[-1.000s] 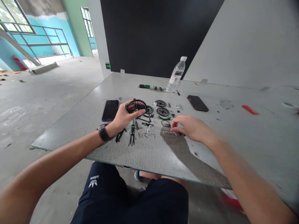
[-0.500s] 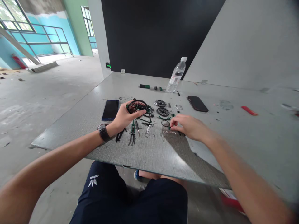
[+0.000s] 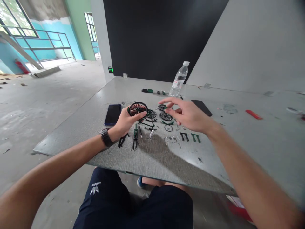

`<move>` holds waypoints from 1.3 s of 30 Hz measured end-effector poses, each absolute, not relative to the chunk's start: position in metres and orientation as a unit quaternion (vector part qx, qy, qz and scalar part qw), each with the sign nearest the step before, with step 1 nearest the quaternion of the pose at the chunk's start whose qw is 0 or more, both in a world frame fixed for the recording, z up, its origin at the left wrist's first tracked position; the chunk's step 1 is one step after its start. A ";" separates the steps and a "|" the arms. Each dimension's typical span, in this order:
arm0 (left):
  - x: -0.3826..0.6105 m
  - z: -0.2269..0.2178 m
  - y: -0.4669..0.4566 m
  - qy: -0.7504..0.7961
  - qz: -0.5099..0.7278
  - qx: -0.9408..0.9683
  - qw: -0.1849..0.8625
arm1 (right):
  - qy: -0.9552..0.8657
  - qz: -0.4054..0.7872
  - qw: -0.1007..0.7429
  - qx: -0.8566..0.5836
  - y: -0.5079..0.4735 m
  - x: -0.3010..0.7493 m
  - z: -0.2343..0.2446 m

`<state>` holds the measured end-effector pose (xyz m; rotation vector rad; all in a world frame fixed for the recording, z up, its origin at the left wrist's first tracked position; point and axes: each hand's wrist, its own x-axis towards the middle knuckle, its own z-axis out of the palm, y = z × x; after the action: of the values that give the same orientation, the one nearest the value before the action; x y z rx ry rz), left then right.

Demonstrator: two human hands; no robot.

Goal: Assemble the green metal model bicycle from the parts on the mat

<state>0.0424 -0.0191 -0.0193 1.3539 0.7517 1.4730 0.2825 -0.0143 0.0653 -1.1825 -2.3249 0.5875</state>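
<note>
My left hand (image 3: 125, 121) is closed on a miniature spoked bicycle wheel (image 3: 137, 109) with a black tyre, thumb across its lower edge. A second wheel and green-and-black frame parts (image 3: 150, 114) sit just right of it; whether they are joined to it I cannot tell. My right hand (image 3: 184, 113) is raised over the parts, thumb and index finger pinching a small green piece (image 3: 166, 108). Below its fingertips lie a loose spoked wheel (image 3: 166, 116), another partly covered one, and a thin ring (image 3: 168, 128). A green fork-like part (image 3: 135, 136) and a screwdriver-like tool (image 3: 140, 131) lie nearer me.
Silver bars (image 3: 172, 138), black clips (image 3: 184, 136) and green clips (image 3: 196, 137) lie at the front right. Phones flank the parts, one left (image 3: 112, 114), one right (image 3: 202, 107). A water bottle (image 3: 179, 79) stands behind; a red object (image 3: 254, 114) lies far right.
My right hand has lifted from beside the ring and moved up and left over the wheels, carrying the green piece. The black and green clips are now uncovered. My left hand stays nearly still.
</note>
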 end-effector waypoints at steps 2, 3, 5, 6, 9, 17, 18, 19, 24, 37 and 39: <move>0.042 -0.018 -0.019 0.305 0.611 0.549 0.482 | -0.835 0.246 0.293 -0.395 -0.011 0.265 0.062; 0.042 -0.018 -0.019 0.304 0.614 0.547 0.482 | -0.826 0.262 0.323 -0.381 -0.009 0.258 0.058; 0.041 -0.017 -0.019 0.306 0.619 0.539 0.483 | -0.800 0.284 0.380 -0.367 -0.006 0.245 0.044; 0.041 -0.017 -0.019 0.305 0.621 0.537 0.483 | -0.784 0.297 0.405 -0.366 -0.005 0.240 0.036; 0.040 -0.017 -0.019 0.294 0.624 0.540 0.483 | -0.747 0.315 0.452 -0.373 -0.006 0.233 0.014; 0.041 -0.017 -0.021 0.297 0.616 0.550 0.479 | -0.678 0.354 0.512 -0.391 -0.021 0.230 0.000; 0.041 -0.017 -0.021 0.295 0.618 0.550 0.479 | -0.672 0.358 0.517 -0.390 -0.022 0.229 0.000; 0.041 -0.018 -0.021 0.293 0.620 0.551 0.476 | -0.669 0.361 0.522 -0.388 -0.022 0.228 -0.001; 0.040 -0.019 -0.020 0.298 0.623 0.565 0.451 | -0.674 0.359 0.525 -0.375 -0.024 0.226 -0.003; 0.040 -0.021 -0.020 0.313 0.636 0.563 0.424 | -0.672 0.350 0.526 -0.385 -0.029 0.226 -0.003; 0.040 -0.021 -0.020 0.315 0.638 0.561 0.423 | -0.677 0.335 0.525 -0.392 -0.030 0.226 -0.003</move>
<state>0.0399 -0.0203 -0.0210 1.4052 0.7883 1.5968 0.2256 -0.0302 -0.0026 -0.9386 -1.6204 0.8016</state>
